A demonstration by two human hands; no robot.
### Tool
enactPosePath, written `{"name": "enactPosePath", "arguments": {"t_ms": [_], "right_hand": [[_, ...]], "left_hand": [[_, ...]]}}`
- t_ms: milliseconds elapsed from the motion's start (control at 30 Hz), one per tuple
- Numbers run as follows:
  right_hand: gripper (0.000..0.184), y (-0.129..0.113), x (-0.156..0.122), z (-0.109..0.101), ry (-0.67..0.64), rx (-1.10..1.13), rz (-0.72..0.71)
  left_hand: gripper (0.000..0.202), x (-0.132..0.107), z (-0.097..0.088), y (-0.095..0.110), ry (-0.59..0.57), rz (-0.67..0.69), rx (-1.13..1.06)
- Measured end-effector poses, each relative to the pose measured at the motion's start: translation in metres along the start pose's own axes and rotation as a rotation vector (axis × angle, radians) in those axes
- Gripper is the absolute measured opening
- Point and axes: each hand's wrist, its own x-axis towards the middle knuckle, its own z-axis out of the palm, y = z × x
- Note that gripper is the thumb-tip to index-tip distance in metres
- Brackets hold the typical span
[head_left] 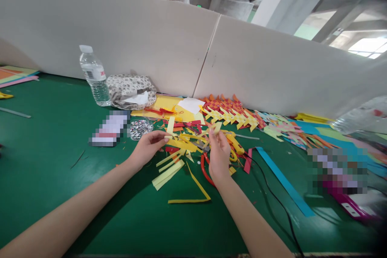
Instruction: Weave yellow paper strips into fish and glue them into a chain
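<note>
My left hand [152,145] pinches a pale yellow paper strip [171,125] between thumb and fingertips. Opposite it, my right hand [219,151] is closed on another pale yellow paper piece [217,127], partly hidden by the thumb. Below and between them lies a heap of yellow paper scraps [184,144]. Red-handled scissors [205,171] rest beside my right hand, their blades mostly covered by scraps. A yellow glue gun [236,144] lies just right of that hand. Nearer me are loose pale yellow strips [168,174] and a bent yellow strip [199,200].
Woven paper fish [231,115] lie behind the scraps. To the left stand a water bottle [94,76], a patterned pouch [131,88], a phone [110,128] and a bag of googly eyes [140,129]. A black cord [272,187] and blue strip [284,181] cross the right side.
</note>
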Motion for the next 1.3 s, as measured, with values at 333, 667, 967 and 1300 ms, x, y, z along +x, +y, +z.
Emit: {"name": "enactPosePath", "arguments": {"t_ms": [333,667,967,1300], "right_hand": [[0.040,-0.006,-0.004,0.004,-0.075,-0.049,-0.061],[0.057,0.008,0.000,-0.001,-0.134,-0.296,0.026],[0.027,0.006,-0.005,-0.001,-0.378,-0.544,-0.447],[0.024,-0.034,-0.005,-0.015,-1.011,-0.744,-0.135]], "left_hand": [[0.019,-0.007,0.002,0.004,-0.172,0.018,0.042],[0.019,-0.009,0.004,0.008,-0.148,-0.020,-0.061],[0.034,0.002,-0.006,0.008,0.283,-0.084,-0.327],[0.036,0.005,-0.007,0.009,0.384,-0.061,-0.384]]}}
